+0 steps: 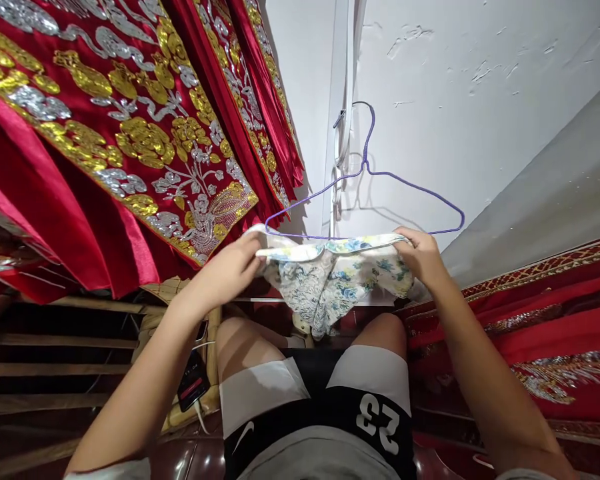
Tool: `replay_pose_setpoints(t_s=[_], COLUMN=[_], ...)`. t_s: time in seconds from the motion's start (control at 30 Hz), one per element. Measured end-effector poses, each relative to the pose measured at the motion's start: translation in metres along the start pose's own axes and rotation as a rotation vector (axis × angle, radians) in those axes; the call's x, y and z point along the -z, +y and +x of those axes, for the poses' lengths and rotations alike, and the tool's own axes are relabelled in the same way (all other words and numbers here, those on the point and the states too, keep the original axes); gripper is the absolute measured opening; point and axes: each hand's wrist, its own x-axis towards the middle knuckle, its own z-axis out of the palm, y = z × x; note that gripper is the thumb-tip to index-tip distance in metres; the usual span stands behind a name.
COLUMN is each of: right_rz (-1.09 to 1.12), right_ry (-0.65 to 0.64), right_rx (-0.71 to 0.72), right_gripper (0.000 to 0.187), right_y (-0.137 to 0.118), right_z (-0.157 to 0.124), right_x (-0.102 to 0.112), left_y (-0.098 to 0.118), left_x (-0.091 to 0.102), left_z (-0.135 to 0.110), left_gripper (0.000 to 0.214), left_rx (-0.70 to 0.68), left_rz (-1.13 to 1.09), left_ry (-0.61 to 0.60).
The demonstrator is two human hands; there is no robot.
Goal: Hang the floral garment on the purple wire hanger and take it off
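Note:
A white garment with blue and yellow flowers is stretched sideways between my two hands, its band-like upper edge pulled nearly straight. My left hand pinches one end of that edge. At the other end my right hand grips the cloth between thumb and fingers. Just above the garment hangs a purple wire hanger. Its bottom bar runs along the garment's upper edge; I cannot tell whether the cloth is looped over it. The garment's lower part bunches to a point above my knees.
White straps run down the white wall by the hanger's hook. Red embroidered cloth hangs at left, and more red fabric lies at right. A phone with a white cable rests beside the bamboo slats.

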Motion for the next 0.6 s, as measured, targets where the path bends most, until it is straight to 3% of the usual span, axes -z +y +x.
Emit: replay_pose_setpoints(t_s=[0.1,0.2,0.27,0.33,0.47,0.53,0.6], right_rz=[0.005,0.033,0.046,0.074,0.085,0.019,-0.020], right_ry=[-0.049,-0.141,-0.169,-0.115,0.248,0.282,0.182], right_rx=[0.011,0.063,0.115,0.121,0.071,0.057,0.032], right_gripper=[0.015,0.015,0.017,0.028,0.070,0.064,0.037], right_y=[-0.007,-0.011,-0.011,-0.006,0.007,0.011,0.013], right_z=[-0.005,-0.012,-0.018,-0.022,-0.010,0.005,0.022], right_x=[0.008,0.002,-0.001,0.001,0.022,0.039,0.056], left_y=[0.009,0.019,0.022,0.020,0.005,-0.003,-0.010], left_x=[0.009,0.013,0.015,0.018,0.025,0.028,0.028], left_z=[0.031,0.058,0.070,0.077,0.083,0.088,0.093], left_gripper=[0.021,0.015,0.028,0.032,0.029,0.030,0.031], left_rx=[0.034,0.014,-0.030,-0.033,0.104,0.195,0.288], left_rz=[-0.055,-0.228,-0.317,-0.377,-0.629,-0.784,-0.909], left_ry=[0.173,0.268,0.251,0.172,0.082,0.069,0.047])
